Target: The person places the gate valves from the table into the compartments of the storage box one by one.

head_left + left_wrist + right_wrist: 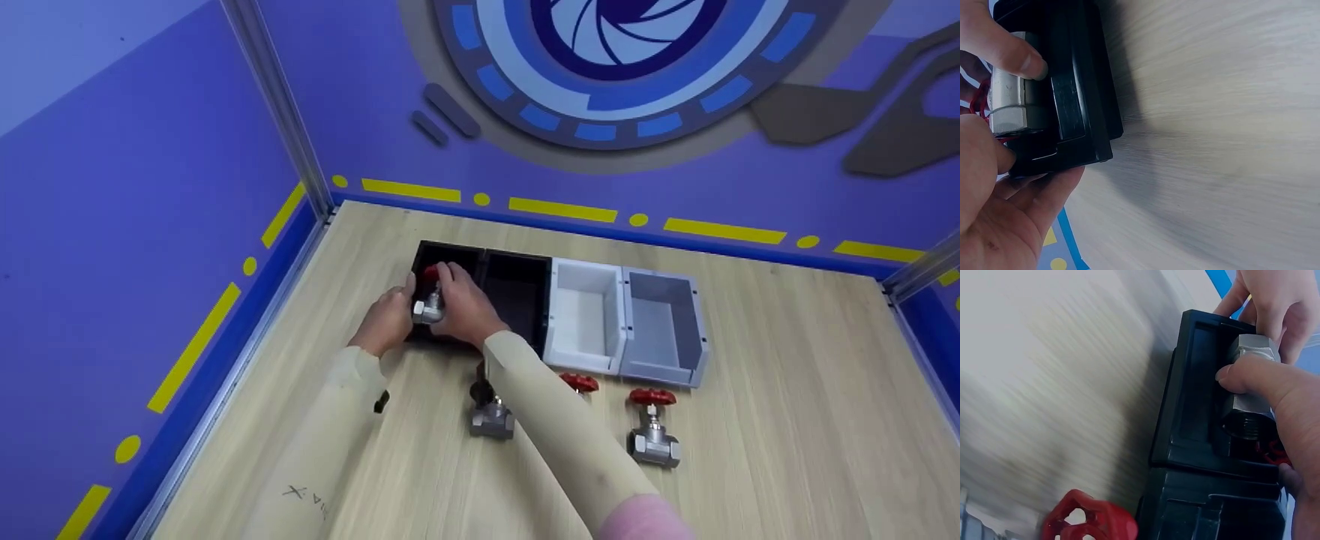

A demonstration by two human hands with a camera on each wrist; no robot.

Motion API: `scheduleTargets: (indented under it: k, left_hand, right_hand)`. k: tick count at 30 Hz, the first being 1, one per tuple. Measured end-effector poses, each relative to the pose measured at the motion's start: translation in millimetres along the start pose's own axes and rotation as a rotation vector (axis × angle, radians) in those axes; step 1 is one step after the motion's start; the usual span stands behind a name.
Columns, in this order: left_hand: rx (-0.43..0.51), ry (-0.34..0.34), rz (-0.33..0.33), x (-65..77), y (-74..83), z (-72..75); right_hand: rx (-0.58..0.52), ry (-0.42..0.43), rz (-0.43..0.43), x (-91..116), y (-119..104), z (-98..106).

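In the head view, my right hand (466,307) holds a metal valve with a red handwheel (429,309) at the leftmost black bin (459,249). The right wrist view shows that thumb pressed along the valve's hexagonal body (1249,404), which lies sideways within the bin's walls. My left hand (386,319) grips the same bin's left side wall. Seen from the left wrist, its fingers (1053,194) lie against the outside of the bin. Part of the red handwheel is hidden behind the hands.
A second black bin (517,256), a white bin (585,319) and a grey bin (660,330) continue the row rightward. In front stand a dark-handled valve (492,421), a red-wheeled one (579,382) partly behind my right forearm, and another red-wheeled valve (654,439). Blue-purple panels enclose the wooden table.
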State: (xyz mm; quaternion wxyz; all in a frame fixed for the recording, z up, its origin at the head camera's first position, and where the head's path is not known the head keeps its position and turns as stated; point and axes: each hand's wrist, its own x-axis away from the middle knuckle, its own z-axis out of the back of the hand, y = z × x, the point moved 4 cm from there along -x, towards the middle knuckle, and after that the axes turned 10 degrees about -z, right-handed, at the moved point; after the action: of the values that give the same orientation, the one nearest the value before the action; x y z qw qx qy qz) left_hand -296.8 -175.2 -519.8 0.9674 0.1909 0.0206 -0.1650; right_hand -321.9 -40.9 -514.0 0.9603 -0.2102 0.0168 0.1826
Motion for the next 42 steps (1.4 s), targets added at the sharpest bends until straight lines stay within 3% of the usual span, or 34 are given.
scheduleTargets:
  k: [13,29,42]
  left_hand:
    - [0.028,0.014,-0.002,2.0,1.1,1.9]
    - [-0.016,0.051,-0.038,0.7,2.1,1.0]
    - [-0.007,0.019,0.014,0.8,0.0,-1.1]
  right_hand:
    - [0.036,-0.014,-0.021,-2.7,-0.9,2.1]
    - [0.069,0.005,-0.022,-5.5,1.5,-0.3]
    - [0.127,0.028,0.004,-9.8,1.7,-7.1]
